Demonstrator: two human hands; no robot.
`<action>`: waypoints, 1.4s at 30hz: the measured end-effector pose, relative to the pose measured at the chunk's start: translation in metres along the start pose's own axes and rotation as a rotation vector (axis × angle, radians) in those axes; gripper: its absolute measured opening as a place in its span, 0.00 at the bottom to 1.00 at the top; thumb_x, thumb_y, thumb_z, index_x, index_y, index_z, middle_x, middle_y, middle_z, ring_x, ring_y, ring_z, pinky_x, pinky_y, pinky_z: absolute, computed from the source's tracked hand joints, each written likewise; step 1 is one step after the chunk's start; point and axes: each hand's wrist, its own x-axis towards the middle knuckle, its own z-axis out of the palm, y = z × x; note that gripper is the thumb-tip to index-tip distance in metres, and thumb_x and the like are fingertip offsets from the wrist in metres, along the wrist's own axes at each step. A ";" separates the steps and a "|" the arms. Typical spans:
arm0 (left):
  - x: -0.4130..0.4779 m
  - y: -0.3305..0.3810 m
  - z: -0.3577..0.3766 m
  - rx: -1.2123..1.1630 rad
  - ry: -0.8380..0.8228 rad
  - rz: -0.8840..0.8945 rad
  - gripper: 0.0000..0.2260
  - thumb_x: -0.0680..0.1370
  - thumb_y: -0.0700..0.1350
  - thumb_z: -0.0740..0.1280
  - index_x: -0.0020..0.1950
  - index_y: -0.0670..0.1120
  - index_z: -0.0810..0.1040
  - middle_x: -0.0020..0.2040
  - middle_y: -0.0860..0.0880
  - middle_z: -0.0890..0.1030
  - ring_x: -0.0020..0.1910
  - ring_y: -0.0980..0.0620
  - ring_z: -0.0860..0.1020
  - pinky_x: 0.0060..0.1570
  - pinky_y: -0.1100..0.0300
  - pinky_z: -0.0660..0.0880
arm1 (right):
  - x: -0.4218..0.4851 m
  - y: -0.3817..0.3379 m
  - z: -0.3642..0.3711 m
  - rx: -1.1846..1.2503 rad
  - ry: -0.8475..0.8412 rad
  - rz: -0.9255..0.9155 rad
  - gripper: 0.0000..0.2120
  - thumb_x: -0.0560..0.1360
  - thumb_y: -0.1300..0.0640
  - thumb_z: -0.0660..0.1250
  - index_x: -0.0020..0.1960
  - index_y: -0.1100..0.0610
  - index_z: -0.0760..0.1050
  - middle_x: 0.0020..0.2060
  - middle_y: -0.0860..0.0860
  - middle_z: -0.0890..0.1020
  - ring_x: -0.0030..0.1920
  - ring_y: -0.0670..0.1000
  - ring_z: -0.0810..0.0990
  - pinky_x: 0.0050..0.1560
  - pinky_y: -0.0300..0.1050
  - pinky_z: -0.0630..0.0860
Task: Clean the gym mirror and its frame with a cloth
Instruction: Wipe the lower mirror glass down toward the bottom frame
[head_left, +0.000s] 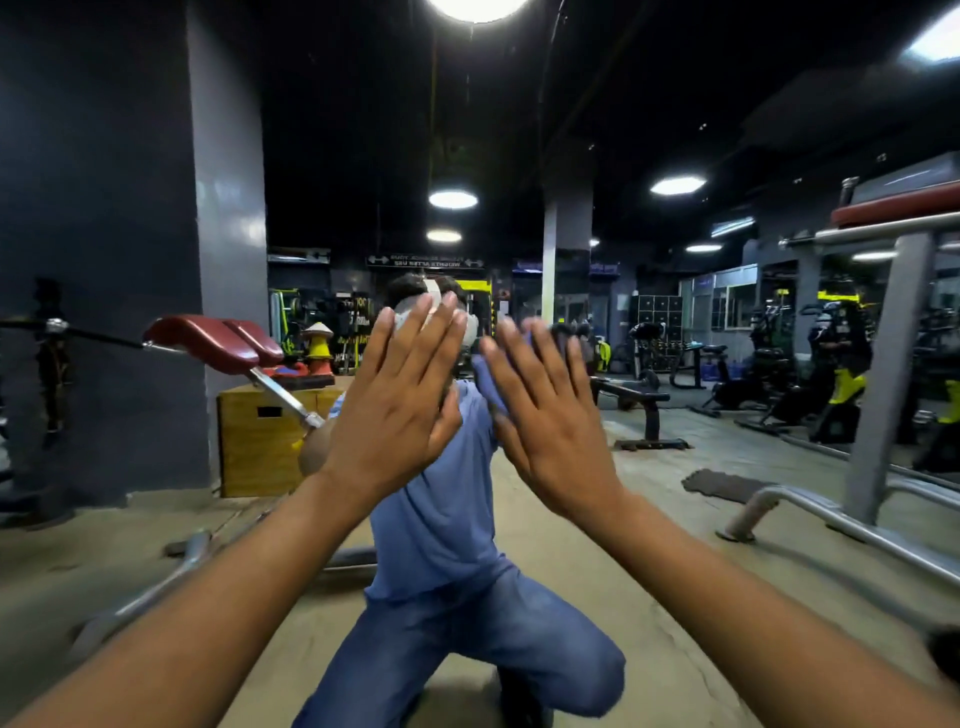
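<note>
Both palms lie flat on the mirror (675, 130), the left hand (395, 410) bare with fingers straight, the right hand (550, 421) pressing a blue cloth (488, 382) beneath straight fingers; best to wipe in even, overlapping strokes.

A worn concrete floor (649, 519) carries a yellow wooden box (260, 441) and a dark mat (722, 486).

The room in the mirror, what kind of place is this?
Almost certainly a gym. The mirror reflects a red padded bench, a flat weight bench and rows of exercise machines on the far side, with a wooden plyo box beside the pillar.
</note>
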 end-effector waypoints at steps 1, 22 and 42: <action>-0.009 -0.001 0.000 0.009 -0.012 0.038 0.31 0.86 0.49 0.57 0.87 0.39 0.52 0.87 0.41 0.51 0.86 0.42 0.51 0.83 0.37 0.54 | -0.017 0.005 0.000 -0.014 -0.030 -0.049 0.30 0.87 0.51 0.58 0.85 0.57 0.53 0.85 0.57 0.51 0.85 0.60 0.48 0.81 0.69 0.52; -0.079 0.004 0.007 -0.085 -0.095 0.240 0.33 0.84 0.49 0.57 0.87 0.39 0.53 0.87 0.40 0.51 0.86 0.39 0.52 0.80 0.34 0.59 | -0.061 -0.036 0.022 0.161 0.259 0.940 0.29 0.87 0.51 0.51 0.85 0.59 0.52 0.85 0.56 0.52 0.85 0.55 0.47 0.83 0.63 0.49; -0.070 -0.019 -0.009 -0.019 -0.039 0.267 0.29 0.81 0.49 0.64 0.82 0.40 0.68 0.84 0.41 0.64 0.82 0.41 0.65 0.79 0.38 0.62 | -0.056 -0.051 0.018 0.104 0.014 0.059 0.30 0.86 0.54 0.59 0.85 0.60 0.54 0.85 0.56 0.54 0.85 0.59 0.52 0.81 0.67 0.55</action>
